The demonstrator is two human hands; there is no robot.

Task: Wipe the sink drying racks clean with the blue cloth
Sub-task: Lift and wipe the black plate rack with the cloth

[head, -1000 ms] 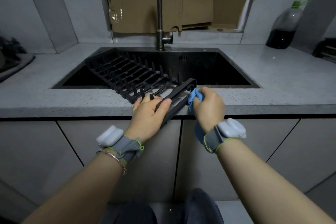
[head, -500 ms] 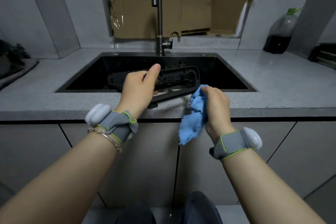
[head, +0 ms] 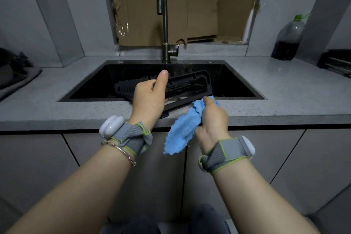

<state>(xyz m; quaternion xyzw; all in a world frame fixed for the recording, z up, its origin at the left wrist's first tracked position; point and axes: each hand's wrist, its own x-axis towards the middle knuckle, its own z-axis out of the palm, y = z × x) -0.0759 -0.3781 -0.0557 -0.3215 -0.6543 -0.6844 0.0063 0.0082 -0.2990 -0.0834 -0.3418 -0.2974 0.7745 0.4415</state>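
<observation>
While the black drying rack (head: 191, 83) is held tilted over the front part of the sink (head: 98, 80), it is gripped at its near left side by the left hand (head: 150, 99), whose fingers are curled round the frame and whose thumb is stretched upward along it. The rack's far end is raised over the sink's dark basin, and its near bar is brought across the sink's front rim. A blue cloth (head: 182, 129) is bunched in the right hand (head: 212, 118), just in front of that rim. The fingers are closed round the cloth and its upper fold is pressed against the rack's near right corner, while the loose remainder is left hanging below the hand. A ribbed black piece seen inside the sink, left of the left hand, may belong to the same rack or to a second one; in so dark a basin this cannot be told. A curved metal faucet (head: 164, 15) is mounted behind the sink at its middle, and brown cardboard (head: 190, 5) is set against the wall behind it. A plastic bottle (head: 287, 42) with a green cap and dark liquid is stood on the grey countertop (head: 284, 89), to the right of the sink and behind it. Grey wrist straps (head: 131, 137) are worn on both wrists.
</observation>
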